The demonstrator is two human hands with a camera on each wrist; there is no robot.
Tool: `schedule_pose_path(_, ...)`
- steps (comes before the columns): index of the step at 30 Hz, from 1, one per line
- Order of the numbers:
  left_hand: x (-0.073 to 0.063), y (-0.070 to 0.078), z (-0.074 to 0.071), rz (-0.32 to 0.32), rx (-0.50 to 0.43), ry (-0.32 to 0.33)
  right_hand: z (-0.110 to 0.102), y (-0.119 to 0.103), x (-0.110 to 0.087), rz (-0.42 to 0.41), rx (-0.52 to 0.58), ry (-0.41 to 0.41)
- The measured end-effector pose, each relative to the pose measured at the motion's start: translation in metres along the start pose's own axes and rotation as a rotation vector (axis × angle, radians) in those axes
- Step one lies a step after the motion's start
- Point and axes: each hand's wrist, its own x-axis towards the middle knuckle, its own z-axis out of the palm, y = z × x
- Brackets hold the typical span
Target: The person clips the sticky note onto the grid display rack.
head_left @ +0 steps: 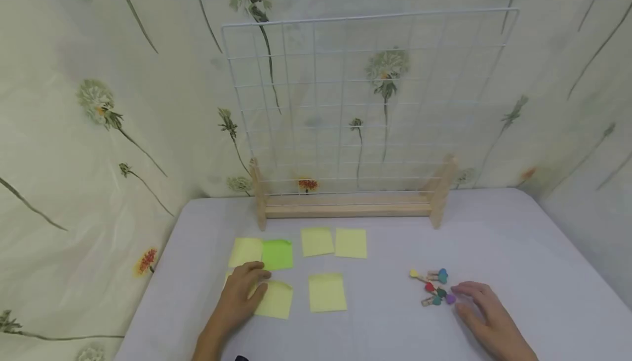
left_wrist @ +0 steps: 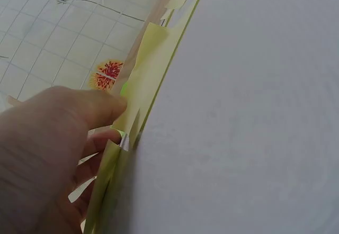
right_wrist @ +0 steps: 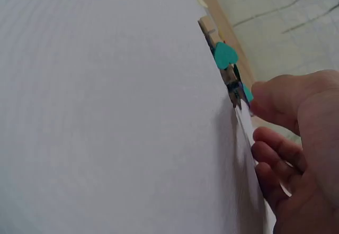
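My left hand (head_left: 239,295) lies over the left group of sticky notes, its fingers loosely bent. Its thumb is at a yellow sticky note (head_left: 275,302), and its fingertips are just below a green sticky note (head_left: 278,255). In the left wrist view, the thumb is beside a yellow note (left_wrist: 151,67) with a raised edge. My right hand (head_left: 486,317) is beside a small heap of wooden clothespins (head_left: 430,288) with coloured heart tops, fingers apart and relaxed. Nearest it is a purple heart (head_left: 450,299). A teal heart (right_wrist: 225,55) shows beyond the thumb in the right wrist view.
A white wire grid (head_left: 365,103) stands upright in a wooden base (head_left: 345,207) at the table's back. More yellow notes lie in front of it, one (head_left: 351,243) near the base and one (head_left: 327,292) nearer me. Flower-patterned cloth (head_left: 99,147) hangs around the white table (head_left: 385,328).
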Motion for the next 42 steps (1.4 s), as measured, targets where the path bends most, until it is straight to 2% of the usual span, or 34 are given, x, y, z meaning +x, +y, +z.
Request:
schedule_pose_path(5,-0.004,0.002,0.006,-0.018,-0.029,-0.015,0.005,0.002,-0.002,-0.039,-0.022,0.051)
schedule_pose_path(12,-0.008,0.001,0.013,-0.011,-0.037,-0.003,0.009,0.007,-0.011,-0.022,-0.035,0.065)
schedule_pose_path(17,-0.011,0.0,0.015,0.006,-0.018,0.03,0.012,0.007,-0.014,0.0,-0.039,0.06)
schedule_pose_path(21,-0.009,0.001,0.016,0.02,-0.013,0.05,0.013,0.006,-0.015,0.035,-0.058,0.055)
schedule_pose_path(27,-0.005,0.001,0.016,0.039,-0.009,0.063,0.012,0.005,-0.015,0.021,-0.031,0.085)
schedule_pose_path(30,-0.002,0.0,0.016,0.078,-0.011,0.085,0.012,0.005,-0.015,0.02,-0.043,0.106)
schedule_pose_path(35,0.001,-0.004,0.014,0.134,0.003,0.131,0.014,0.006,-0.008,-0.033,-0.01,0.163)
schedule_pose_path(39,0.002,-0.006,0.012,0.128,0.013,0.155,0.016,0.007,-0.001,-0.067,0.032,0.176)
schedule_pose_path(42,0.003,-0.006,0.01,0.114,0.012,0.146,0.016,0.009,0.002,-0.049,0.017,0.16)
